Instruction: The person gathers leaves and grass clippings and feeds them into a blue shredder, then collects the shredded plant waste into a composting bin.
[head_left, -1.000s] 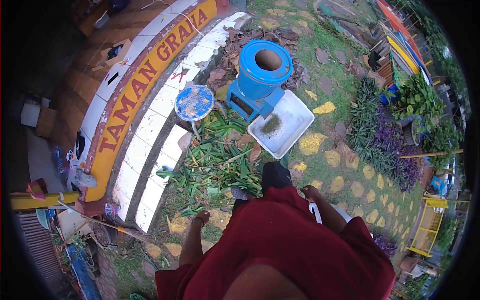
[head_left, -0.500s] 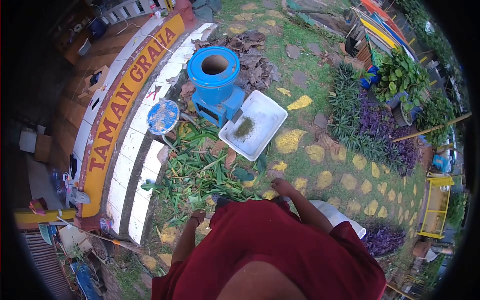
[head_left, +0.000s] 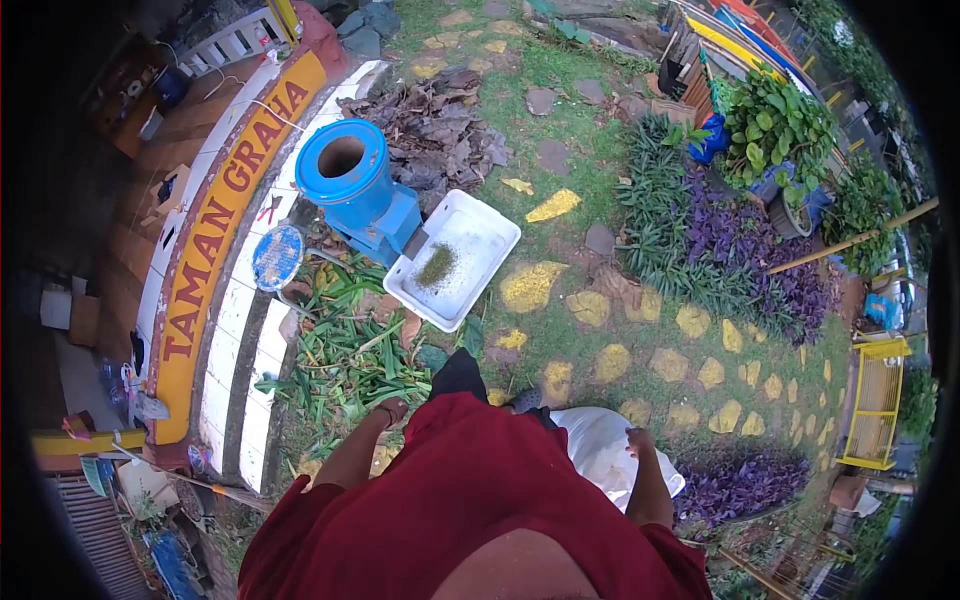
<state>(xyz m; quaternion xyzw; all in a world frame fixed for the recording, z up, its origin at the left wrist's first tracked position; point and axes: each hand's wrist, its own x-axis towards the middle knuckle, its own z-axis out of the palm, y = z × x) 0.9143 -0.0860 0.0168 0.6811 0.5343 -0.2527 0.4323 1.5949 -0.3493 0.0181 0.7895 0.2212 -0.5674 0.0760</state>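
My left hand [head_left: 390, 410] hangs at my side over a heap of cut green leaves [head_left: 345, 365], with nothing in it and its fingers loosely apart. On the other side, my right hand [head_left: 637, 440] overlaps a white sack [head_left: 592, 440] beside my legs; its loosely bent fingers show nothing held. Ahead stands a blue shredding machine [head_left: 370, 205] with a round hole in its top. A white tray [head_left: 488, 235] lies at its outlet with a small pile of chopped green bits [head_left: 436, 266] inside.
A round blue stool [head_left: 278, 258] stands by the white-tiled step [head_left: 235, 365]. Brown dry leaves [head_left: 440, 135] are piled behind the machine. Yellow stepping stones [head_left: 533, 288] cross the grass. To the right are purple plants [head_left: 745, 250] and a yellow metal rack [head_left: 875, 400].
My body and view have turned to the right. My right hand has moved from in front of my body to over the white sack, and more of the sack shows.
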